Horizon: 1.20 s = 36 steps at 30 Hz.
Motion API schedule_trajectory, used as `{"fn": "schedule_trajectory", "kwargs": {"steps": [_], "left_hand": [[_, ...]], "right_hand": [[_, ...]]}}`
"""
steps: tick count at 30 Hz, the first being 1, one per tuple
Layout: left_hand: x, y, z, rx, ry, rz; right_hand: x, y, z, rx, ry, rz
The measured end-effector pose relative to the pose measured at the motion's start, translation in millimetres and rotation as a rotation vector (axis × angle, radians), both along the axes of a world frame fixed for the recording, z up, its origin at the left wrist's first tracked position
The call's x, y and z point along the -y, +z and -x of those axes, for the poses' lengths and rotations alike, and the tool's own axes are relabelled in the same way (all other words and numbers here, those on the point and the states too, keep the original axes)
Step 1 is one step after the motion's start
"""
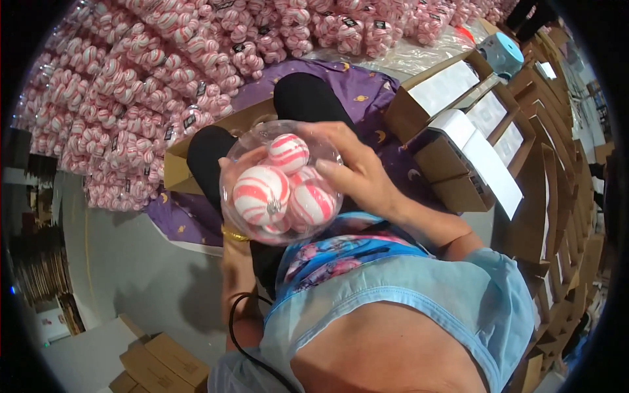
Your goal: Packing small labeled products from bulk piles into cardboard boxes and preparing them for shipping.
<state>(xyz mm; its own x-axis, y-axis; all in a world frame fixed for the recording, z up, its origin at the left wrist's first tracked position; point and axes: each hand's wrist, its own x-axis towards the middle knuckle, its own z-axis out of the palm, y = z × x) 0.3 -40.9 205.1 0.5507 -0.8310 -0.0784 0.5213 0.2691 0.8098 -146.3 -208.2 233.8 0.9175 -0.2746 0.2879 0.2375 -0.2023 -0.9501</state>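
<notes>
Both of my hands hold a clear round plastic container [262, 134] close to my chest. Inside it sit several pink-and-white striped ornament balls [261, 194]. My right hand [357, 171] wraps the container's right side, fingers spread over its top. Mostly hidden behind and under the container, my left hand [241, 160] shows only fingertips at the upper left, with a gold bracelet [234, 234] on that wrist. My knees in black trousers lie beyond the container.
A big heap of packed pink-and-white striped balls [164, 59] fills the upper left. A purple patterned cloth [367, 98] covers the floor. Open cardboard boxes with white inserts [458, 124] stand at right, flat cartons [557, 216] stacked beyond. More cartons [157, 367] sit lower left.
</notes>
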Motion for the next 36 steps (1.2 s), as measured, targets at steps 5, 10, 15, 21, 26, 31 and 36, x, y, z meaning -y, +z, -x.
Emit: {"fn": "schedule_trajectory", "kwargs": {"steps": [5, 10, 15, 21, 26, 31, 36], "left_hand": [[7.7, -21.5, -0.5, -0.194, 0.032, 0.083], [-1.6, -32.0, -6.0, 0.155, 0.228, 0.085], [1.4, -4.2, 3.6, 0.607, 0.372, 0.085], [6.3, 17.8, 4.7, 0.300, 0.275, 0.046], [2.0, 20.8, -1.2, 0.278, 0.226, 0.063], [5.1, 25.9, -0.8, 0.225, 0.179, 0.083], [2.6, 22.6, -5.5, 0.239, 0.199, 0.052]], "right_hand": [[10.5, -8.4, -24.7, -0.056, 0.164, -0.423], [10.9, -26.3, -43.5, -0.012, 0.203, -0.581], [23.7, -28.4, -52.8, -0.047, 0.168, -0.569], [40.1, -10.1, -69.7, -0.190, 0.370, -0.474], [48.4, -5.8, -82.5, -0.277, 0.553, -0.490], [51.5, -9.6, -96.3, -0.291, 0.599, -0.663], [46.1, -4.3, -104.9, -0.157, 0.591, -0.757]]}}
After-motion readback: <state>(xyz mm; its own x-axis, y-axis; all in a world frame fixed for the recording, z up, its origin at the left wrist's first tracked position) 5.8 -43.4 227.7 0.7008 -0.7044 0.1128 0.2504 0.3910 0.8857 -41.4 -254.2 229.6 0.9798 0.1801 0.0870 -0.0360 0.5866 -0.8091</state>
